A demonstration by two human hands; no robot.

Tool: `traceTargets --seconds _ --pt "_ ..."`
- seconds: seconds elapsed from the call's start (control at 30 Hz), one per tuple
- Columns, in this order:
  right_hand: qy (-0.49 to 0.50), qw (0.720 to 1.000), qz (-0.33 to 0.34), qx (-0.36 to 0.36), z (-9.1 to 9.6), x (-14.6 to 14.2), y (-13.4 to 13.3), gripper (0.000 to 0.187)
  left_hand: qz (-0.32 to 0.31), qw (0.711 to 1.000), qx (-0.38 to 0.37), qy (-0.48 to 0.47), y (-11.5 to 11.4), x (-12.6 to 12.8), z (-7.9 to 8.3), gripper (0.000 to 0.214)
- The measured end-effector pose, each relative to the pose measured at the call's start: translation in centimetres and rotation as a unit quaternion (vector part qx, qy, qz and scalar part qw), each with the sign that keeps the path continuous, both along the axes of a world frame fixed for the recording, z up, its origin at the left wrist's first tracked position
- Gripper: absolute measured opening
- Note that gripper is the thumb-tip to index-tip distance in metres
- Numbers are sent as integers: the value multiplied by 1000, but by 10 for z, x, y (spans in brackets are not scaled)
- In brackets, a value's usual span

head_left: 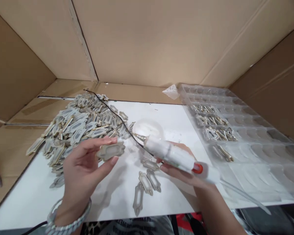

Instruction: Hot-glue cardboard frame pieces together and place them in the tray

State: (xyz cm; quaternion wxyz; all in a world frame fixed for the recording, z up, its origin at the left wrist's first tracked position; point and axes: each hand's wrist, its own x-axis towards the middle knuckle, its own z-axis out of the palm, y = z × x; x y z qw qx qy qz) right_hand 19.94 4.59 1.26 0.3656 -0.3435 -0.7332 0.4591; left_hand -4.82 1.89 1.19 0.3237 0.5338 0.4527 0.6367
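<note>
My left hand pinches a small flat ornate metal plate between thumb and fingers, above the white board. My right hand grips a white pen-like dispenser tool with a metal nozzle and an orange button, its tip pointing toward the held plate. A thin black wire runs from the tool across the board. Several similar plates lie flat on the board between my hands.
A large heap of the same metal plates lies at the left. A clear plastic compartment tray at the right holds a few rows of plates. Cardboard walls enclose the bench. A clear round dish sits behind the tool.
</note>
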Motion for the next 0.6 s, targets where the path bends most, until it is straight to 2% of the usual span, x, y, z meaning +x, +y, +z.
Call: traceTargets --seconds 0.17,0.43,0.6 --pt "-6 996 61 66 -3 -9 -4 13 63 987 110 99 -4 -1 3 37" --pt "-31 997 56 51 -4 -11 -7 17 87 968 149 181 -8 -2 -2 34" --pt "-34 995 59 68 -3 -12 -7 15 97 960 164 205 -8 -2 -3 35"
